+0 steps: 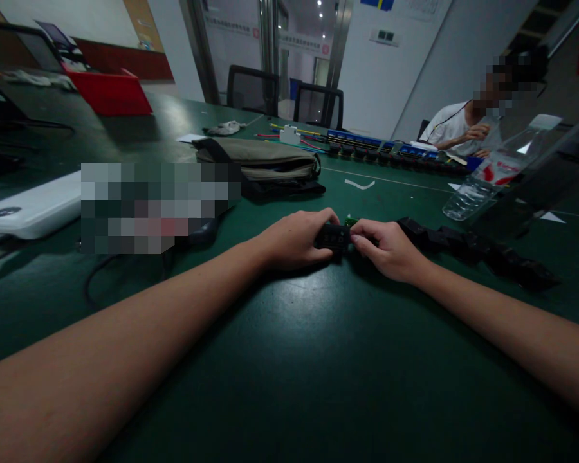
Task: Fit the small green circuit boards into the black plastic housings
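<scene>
My left hand [296, 239] is closed around a small black box-shaped case [334, 238] with faint markings on its front, held low over the green table [289, 373]. At the case's right end, my right hand [383, 247] pinches with thumb and forefinger. A small green circuit board [350, 220] shows just behind those fingertips, partly hidden by them. Whether the board sits inside the case or only beside it, I cannot tell. Right of my right hand lies a row of several black block-like pieces [477, 251].
A khaki bag [265, 157] lies beyond my left hand. At left are a white device [33, 202] and a red bin [109, 93]. A clear plastic bottle [499, 170] stands at right. Across the table, a person [456, 125] sits near blue-and-black strips [376, 145].
</scene>
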The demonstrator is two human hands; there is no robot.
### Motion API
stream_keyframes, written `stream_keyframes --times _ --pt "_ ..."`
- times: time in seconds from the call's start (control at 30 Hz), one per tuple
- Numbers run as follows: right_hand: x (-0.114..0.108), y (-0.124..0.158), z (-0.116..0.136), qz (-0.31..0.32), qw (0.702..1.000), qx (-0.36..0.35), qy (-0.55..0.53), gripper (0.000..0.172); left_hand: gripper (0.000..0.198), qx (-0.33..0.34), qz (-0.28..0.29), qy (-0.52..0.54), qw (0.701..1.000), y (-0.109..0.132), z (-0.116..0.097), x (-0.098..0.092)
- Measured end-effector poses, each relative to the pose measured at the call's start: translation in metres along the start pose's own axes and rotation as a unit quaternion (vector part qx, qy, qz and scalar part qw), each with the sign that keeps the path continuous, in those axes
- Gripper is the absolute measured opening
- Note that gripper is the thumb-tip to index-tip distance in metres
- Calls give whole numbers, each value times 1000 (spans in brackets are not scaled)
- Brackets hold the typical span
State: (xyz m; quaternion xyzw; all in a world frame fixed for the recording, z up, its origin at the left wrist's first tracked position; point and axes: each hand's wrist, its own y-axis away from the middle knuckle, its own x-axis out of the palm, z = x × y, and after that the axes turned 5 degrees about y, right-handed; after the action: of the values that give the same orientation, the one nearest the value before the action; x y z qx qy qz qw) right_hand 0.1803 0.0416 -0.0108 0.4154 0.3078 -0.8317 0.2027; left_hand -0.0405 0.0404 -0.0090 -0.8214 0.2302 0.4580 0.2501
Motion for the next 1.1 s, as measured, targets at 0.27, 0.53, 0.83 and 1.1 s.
stream_keyframes --times 0.27,0.53,0.83,1.1 --pt "-1 0 1 3 1000 0 5 17 46 3 -3 -4 1000 0 0 0" --pt "-1 0 1 6 1000 -1 9 17 47 6 -1 -4 1000 1 1 0" --pt "0 1 0 -7 1000 -4 12 17 47 12 -2 -8 1000 1 0 0" --pt "0 1 0 -4 1000 1 11 16 47 12 0 -8 1000 1 -1 -1"
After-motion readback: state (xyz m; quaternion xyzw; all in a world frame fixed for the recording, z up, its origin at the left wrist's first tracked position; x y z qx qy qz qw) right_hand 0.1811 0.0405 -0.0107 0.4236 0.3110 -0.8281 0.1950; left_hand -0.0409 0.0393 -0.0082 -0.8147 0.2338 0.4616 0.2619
